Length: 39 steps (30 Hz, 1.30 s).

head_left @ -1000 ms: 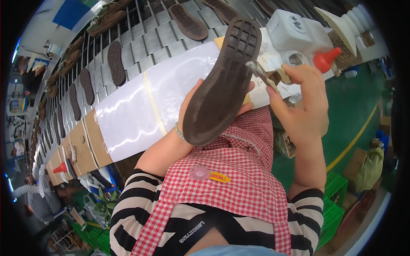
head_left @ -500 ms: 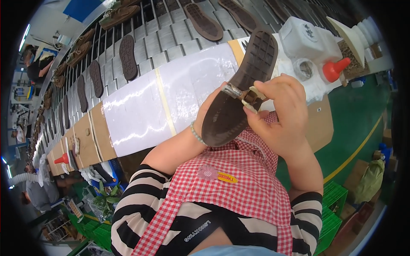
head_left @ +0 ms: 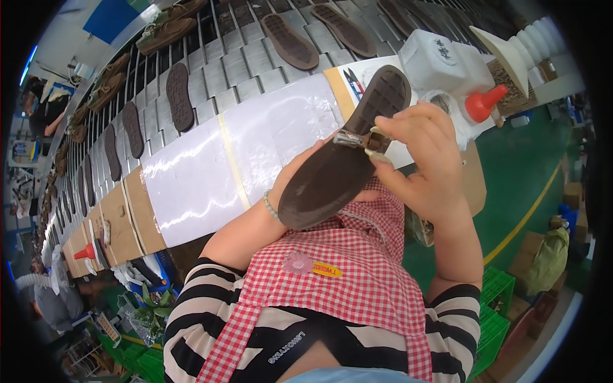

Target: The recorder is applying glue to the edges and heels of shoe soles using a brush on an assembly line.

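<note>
Left fingers (head_left: 366, 195) beneath brown sole (head_left: 325, 186), right fingers (head_left: 401, 127) around tool (head_left: 350, 138).

Workshop interior: green floor (head_left: 504, 191) at right, marked by a yellow line (head_left: 521, 223); pale wall (head_left: 66, 46) with blue panel (head_left: 110, 21), upper left; bluish light (head_left: 29, 64) near the left rim; white-covered desk (head_left: 188, 175) alongside a slatted metal conveyor (head_left: 205, 83).

- A shoemaking workshop.
- From 11 to 12 o'clock: a slatted metal conveyor (head_left: 237, 83) bearing brown shoe soles (head_left: 290, 41).
- Near 11 o'clock: assembled brown shoes (head_left: 167, 35).
- Centre: a loose outsole (head_left: 325, 182).
- 3 o'clock: green floor (head_left: 504, 185), marked with a yellow line (head_left: 512, 236).
- 4 o'clock: green plastic crates (head_left: 491, 329).
- 10 and 8 o'clock: co-workers (head_left: 43, 118).
</note>
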Each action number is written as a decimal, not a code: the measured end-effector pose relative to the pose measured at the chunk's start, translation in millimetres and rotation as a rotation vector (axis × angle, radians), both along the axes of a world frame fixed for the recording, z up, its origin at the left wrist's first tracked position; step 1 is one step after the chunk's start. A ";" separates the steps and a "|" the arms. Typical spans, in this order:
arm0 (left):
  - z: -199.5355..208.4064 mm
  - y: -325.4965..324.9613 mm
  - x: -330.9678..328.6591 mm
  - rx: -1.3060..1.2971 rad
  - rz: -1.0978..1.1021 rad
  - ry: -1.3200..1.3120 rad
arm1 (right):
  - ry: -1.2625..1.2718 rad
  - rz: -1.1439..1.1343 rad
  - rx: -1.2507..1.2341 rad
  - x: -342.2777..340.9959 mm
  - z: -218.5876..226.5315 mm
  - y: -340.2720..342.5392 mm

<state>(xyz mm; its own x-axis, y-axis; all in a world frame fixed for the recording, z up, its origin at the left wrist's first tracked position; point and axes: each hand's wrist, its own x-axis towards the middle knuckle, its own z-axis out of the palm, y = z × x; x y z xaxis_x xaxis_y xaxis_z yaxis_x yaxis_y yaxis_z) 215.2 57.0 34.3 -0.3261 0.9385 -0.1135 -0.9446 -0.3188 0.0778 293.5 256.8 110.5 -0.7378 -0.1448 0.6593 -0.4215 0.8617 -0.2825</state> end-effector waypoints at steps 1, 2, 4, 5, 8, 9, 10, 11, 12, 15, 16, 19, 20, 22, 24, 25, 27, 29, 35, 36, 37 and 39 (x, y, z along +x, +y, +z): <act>-0.3 -1.8 -1.2 -0.006 -0.022 -0.020 | 0.016 -0.041 -0.016 -0.7 -1.0 2.1; 1.8 -2.2 -2.5 -0.001 -0.028 -0.016 | 0.034 -0.081 -0.032 -2.0 -1.6 4.7; 6.9 -2.8 -4.0 -0.061 -0.068 0.132 | 0.050 -0.115 -0.014 -8.0 -2.3 11.5; 5.8 -2.8 -4.3 -0.056 -0.069 0.139 | 0.064 -0.147 0.000 -10.0 -1.9 14.5; 0.6 -4.9 -6.9 0.052 -0.064 0.091 | 0.061 -0.193 -0.072 -17.5 2.0 21.1; 0.0 -9.3 -9.8 0.095 0.003 0.051 | 0.021 -0.208 -0.163 -19.1 1.9 16.7; 1.0 -12.2 -13.6 0.146 0.056 0.013 | 0.036 -0.185 -0.159 -15.1 3.8 13.9; 1.6 -15.0 -20.7 0.152 0.078 0.033 | 0.051 -0.203 -0.190 -10.4 4.9 12.6; 1.5 -17.8 -30.5 0.105 0.166 0.044 | 0.064 -0.223 -0.221 -5.1 5.2 11.2; -14.7 -35.0 -73.2 0.028 0.312 0.061 | 0.003 -0.189 -0.167 7.3 -6.8 9.3; -25.6 -42.8 -93.5 -0.004 0.330 0.052 | 0.015 -0.172 -0.163 10.3 -10.7 7.4; -45.2 -61.6 -153.9 -0.104 0.362 0.147 | -0.078 -0.158 -0.193 15.9 -17.6 -1.4; -49.0 -63.4 -173.4 -0.218 0.442 0.073 | -0.119 -0.165 -0.221 15.8 -18.6 -3.8; -68.5 -72.1 -223.2 -0.252 0.515 0.129 | -0.155 -0.158 -0.243 15.4 -20.6 -7.7; -84.5 -76.5 -262.6 -0.508 0.801 0.355 | -0.230 -0.225 -0.447 14.3 -23.7 -10.1; -91.2 -77.5 -278.6 -0.725 1.024 0.530 | -0.232 -0.239 -0.454 14.6 -23.5 -8.8; -123.0 -136.1 -318.0 -1.393 1.289 0.957 | -0.180 -0.179 -0.308 12.5 -16.4 -2.0; -113.3 -151.6 -313.9 -1.875 1.108 1.390 | -0.145 -0.223 -0.167 17.5 -19.4 14.7; -99.5 -196.4 -299.6 -2.615 0.219 1.620 | -0.103 -0.545 0.047 29.6 -20.9 80.0; -101.3 -203.4 -302.1 -2.554 0.194 1.770 | -0.086 -0.592 0.113 32.0 -20.1 96.0; -96.4 -204.0 -307.1 -2.535 0.147 1.803 | -0.079 -0.641 0.128 30.8 -19.4 107.9; -93.9 -211.5 -318.6 -2.449 0.308 1.719 | -0.079 -0.695 0.216 28.6 -15.8 129.5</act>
